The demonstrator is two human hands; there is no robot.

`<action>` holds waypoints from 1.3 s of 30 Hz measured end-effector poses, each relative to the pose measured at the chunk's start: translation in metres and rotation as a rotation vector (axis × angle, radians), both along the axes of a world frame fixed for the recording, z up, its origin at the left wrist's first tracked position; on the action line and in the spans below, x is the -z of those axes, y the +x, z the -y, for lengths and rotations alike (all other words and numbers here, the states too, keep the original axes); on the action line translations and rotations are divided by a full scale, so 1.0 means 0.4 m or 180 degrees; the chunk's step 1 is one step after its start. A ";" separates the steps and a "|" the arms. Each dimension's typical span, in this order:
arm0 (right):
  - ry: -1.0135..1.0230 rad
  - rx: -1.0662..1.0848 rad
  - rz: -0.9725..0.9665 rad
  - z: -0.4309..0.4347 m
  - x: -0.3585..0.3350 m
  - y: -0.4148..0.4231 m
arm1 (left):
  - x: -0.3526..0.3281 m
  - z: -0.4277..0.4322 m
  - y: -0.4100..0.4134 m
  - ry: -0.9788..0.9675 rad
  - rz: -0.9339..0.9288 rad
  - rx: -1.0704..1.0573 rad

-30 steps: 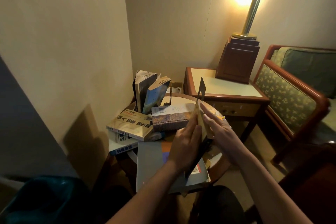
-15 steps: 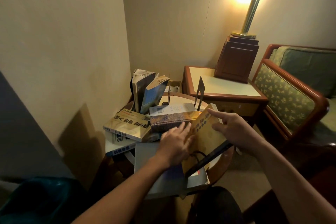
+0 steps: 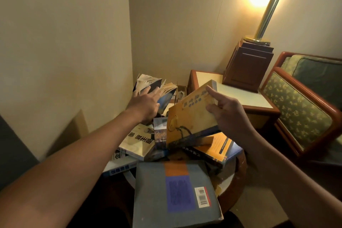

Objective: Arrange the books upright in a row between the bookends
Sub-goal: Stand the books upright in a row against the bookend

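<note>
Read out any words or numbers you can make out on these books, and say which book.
None can be quoted with confidence.
On the yellow book: blue characters, blurred.
On the cream book: large dark characters, upside down, unclear.
On the grey book: barcode label, digits too small.
On the orange book: line of print, too small.

This is a sitting corner of a home or hotel room, not a workplace. Plain beige walls meet in a corner, lit warmly by a brass lamp standing on a dark wooden box. Beside it are a wood-edged side table and an armchair with a wooden frame and green patterned upholstery. Books lie piled on a small round table.
</note>
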State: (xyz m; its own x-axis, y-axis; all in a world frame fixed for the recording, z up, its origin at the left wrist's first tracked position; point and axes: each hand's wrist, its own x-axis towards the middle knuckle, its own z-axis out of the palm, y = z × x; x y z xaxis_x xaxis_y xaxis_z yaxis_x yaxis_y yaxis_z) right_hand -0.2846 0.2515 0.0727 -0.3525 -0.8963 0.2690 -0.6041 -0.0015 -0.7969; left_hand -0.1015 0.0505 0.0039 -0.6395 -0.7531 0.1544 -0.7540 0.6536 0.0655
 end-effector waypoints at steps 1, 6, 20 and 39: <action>-0.0036 0.0031 0.0020 0.030 0.000 0.005 | 0.003 0.018 -0.001 0.0032 0.0141 0.0054; -0.0125 0.0274 -0.0116 0.202 0.020 0.018 | 0.023 0.100 0.020 -0.0268 0.0364 0.0113; 0.0547 -0.0020 -0.0700 0.608 0.142 0.110 | 0.089 0.217 0.111 -0.0447 -0.0658 0.0197; 0.1238 -0.0410 -0.0043 0.690 0.168 0.168 | 0.140 0.225 0.085 -0.0675 -0.1215 -0.0097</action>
